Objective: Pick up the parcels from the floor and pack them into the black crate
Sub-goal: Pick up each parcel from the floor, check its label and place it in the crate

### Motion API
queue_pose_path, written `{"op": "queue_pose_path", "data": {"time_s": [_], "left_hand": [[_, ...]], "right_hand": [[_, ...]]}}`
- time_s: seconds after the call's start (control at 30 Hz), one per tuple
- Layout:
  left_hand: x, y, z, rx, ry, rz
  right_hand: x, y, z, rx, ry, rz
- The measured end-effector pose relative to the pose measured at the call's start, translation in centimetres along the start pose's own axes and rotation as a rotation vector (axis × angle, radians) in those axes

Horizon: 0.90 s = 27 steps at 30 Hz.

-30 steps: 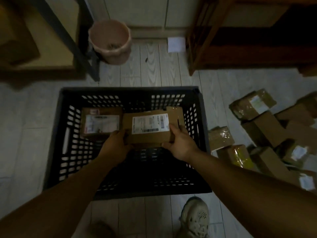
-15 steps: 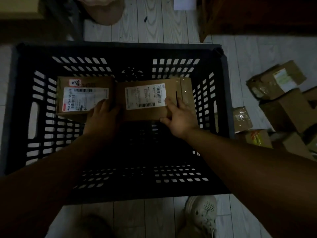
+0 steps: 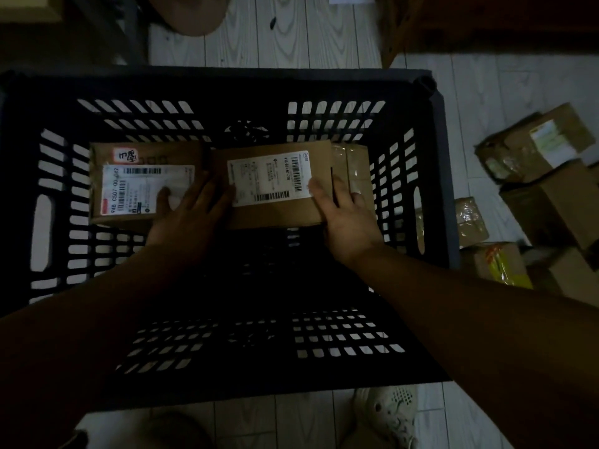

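Observation:
The black crate [image 3: 439,176] fills the middle of the view, seen from above. Two brown cardboard parcels lie side by side at its far end. The left parcel [image 3: 136,163] carries a white label and a red sticker. The right parcel [image 3: 278,157] has a white barcode label and a taped end. My left hand [image 3: 191,215] rests with straight fingers across the gap between the two parcels. My right hand [image 3: 343,215] lies flat on the right parcel's near right corner. More parcels [image 3: 534,189] are piled on the floor to the right of the crate.
Pale wood-look floor planks [image 3: 291,30] run beyond the crate. A pinkish bucket [image 3: 191,14] stands at the top, beside a dark table leg [image 3: 116,30]. Dark wooden furniture [image 3: 486,24] is at the top right. My shoe [image 3: 389,416] shows below the crate.
The right parcel has gone down to the crate floor beside the left one. Both hands now lie flat on the parcels, and the view has moved closer over the crate.

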State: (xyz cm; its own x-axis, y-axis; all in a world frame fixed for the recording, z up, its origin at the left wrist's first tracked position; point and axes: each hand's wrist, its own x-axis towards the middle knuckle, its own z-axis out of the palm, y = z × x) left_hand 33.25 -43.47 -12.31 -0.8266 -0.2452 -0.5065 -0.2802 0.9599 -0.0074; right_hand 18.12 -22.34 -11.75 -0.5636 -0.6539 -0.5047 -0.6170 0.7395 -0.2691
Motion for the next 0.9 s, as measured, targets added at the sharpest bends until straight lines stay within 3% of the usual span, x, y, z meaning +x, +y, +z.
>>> {"op": "queue_pose_path", "data": {"time_s": [0.37,0.53,0.7,0.9], "left_hand": [[-0.1,-0.9,0.4,0.134,0.074,0.035],[0.7,0.3,-0.4,0.115,-0.066,-0.062],[1.8,0.6,-0.6,0.172,-0.086,-0.043],[2.7,1.2,0.0,0.119,-0.04,-0.071]], "right_hand": [[0.7,0.7,0.1,-0.238,-0.035,-0.033],[1.4,0.3,-0.7,-0.269,-0.095,-0.035],[2.9,0.7,-0.4,-0.377,-0.086,-0.087],[4.2,-0.2,-0.1,-0.425,-0.111,-0.008]]}}
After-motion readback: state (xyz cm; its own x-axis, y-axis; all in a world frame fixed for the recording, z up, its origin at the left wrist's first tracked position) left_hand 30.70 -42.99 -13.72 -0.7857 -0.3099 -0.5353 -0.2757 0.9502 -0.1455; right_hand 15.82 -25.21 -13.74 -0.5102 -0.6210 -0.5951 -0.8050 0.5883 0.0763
